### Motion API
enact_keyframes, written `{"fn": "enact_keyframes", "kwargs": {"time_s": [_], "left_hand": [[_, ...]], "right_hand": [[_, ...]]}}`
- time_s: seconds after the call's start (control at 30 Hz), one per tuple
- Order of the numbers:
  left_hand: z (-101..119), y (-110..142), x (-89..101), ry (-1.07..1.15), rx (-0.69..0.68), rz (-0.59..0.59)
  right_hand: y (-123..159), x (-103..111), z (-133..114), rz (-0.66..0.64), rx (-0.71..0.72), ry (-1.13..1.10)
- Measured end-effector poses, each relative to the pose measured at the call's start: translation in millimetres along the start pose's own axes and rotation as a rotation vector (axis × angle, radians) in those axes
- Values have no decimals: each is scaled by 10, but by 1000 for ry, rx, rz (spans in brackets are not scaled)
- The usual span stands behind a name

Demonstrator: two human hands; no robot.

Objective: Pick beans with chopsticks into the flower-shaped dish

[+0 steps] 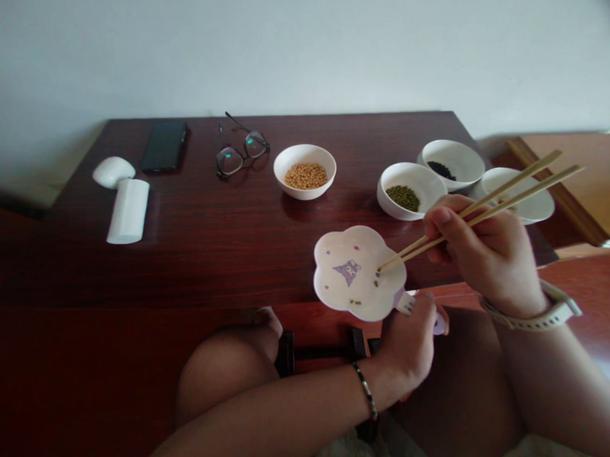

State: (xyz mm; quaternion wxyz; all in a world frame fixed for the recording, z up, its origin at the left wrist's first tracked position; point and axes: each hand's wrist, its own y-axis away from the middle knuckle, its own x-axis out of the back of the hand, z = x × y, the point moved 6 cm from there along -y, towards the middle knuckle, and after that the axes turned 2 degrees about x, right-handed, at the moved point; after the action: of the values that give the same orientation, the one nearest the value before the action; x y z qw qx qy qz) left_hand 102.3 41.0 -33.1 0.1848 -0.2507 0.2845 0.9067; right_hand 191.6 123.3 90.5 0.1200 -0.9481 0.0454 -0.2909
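My left hand (412, 341) is closed round the handle of a flower-shaped bowl (330, 254), white with a lilac rim and a cartoon print, at the table's front edge. My right hand (486, 249) grips a pair of wooden chopsticks (514, 191). Their tips reach into the bowl's right side, close together, near a few small dark and green specks; whether these are beans or print I cannot tell. Behind my right hand stand a white bowl of green beans (403, 198), a white bowl of black beans (440, 170) and a partly hidden white bowl (541, 203).
A white bowl of yellow soybeans (306, 176) stands mid-table. Glasses (242, 157), a dark phone (165, 147), a white cylinder (128, 211) and a rounded white piece (113, 172) lie to the left. The dark wooden table (210, 245) meets the wall behind; my legs are below its front edge.
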Motion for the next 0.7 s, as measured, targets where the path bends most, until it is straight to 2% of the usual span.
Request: {"fn": "enact_keyframes", "kwargs": {"time_s": [0.33,0.7], "left_hand": [[-35,-24,2,-8,-11,-4],[-48,-26,11,14,-18,2]], "right_hand": [[7,-11,59,14,-38,-58],[4,-16,3,4,53,-10]]}}
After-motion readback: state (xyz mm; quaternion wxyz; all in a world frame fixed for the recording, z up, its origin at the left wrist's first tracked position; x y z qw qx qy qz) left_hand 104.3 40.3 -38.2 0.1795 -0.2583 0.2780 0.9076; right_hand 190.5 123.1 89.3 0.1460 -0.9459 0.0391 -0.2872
